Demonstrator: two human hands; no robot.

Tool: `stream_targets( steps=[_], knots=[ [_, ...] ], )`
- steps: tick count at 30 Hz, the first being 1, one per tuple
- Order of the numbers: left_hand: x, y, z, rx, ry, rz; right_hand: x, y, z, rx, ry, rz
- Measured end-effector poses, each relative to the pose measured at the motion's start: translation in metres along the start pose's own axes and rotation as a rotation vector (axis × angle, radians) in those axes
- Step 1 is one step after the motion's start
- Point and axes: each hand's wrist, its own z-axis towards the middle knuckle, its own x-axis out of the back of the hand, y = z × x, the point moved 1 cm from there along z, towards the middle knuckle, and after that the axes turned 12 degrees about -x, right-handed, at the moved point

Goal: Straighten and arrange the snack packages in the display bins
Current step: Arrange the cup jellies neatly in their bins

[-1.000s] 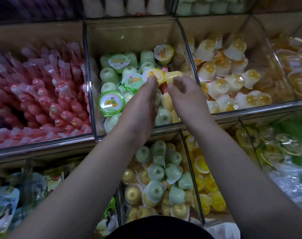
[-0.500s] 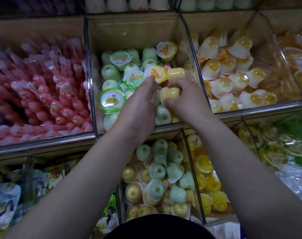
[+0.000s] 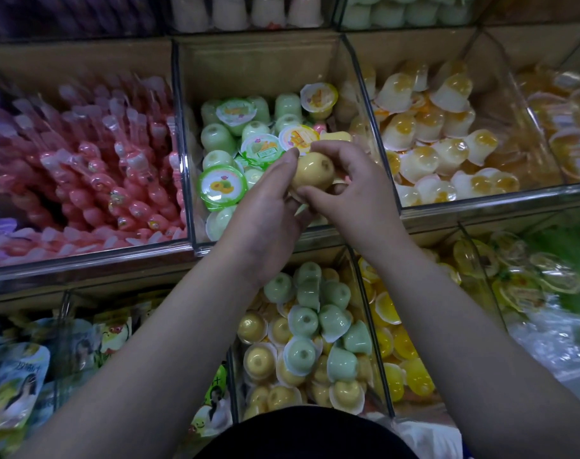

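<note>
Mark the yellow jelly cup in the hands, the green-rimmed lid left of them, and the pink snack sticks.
yellow jelly cup (image 3: pixel 312 169): head view, its rounded bottom.
green-rimmed lid (image 3: pixel 222 187): head view, centre of the printed foil.
pink snack sticks (image 3: pixel 93 173): head view, middle of the pile.

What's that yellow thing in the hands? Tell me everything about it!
It is a small yellow jelly cup, shiny like plastic, rounded, with a little dimple on the end facing us. Its lid side is hidden. It is held above the middle bin of green cups. The left hand holds its left side; the right hand curls round its right side.
</note>
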Motion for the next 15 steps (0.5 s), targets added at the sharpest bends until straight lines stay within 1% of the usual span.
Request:
stream_targets(
  steps=[4,6,15],
  knots=[
    [0.007,0.004,-0.013,-0.027,-0.028,-0.022,-0.002,-0.004,-0.021,-0.018,-0.058,0.149],
    [0.012,0.005,-0.019,-0.03,-0.011,-0.021,-0.005,-0.007,-0.03,-0.002,-0.086,0.192],
    [0.035,0.012,-0.058,-0.06,-0.007,0.03,-0.019,-0.021,-0.071,0.024,-0.107,0.259]
  ],
)
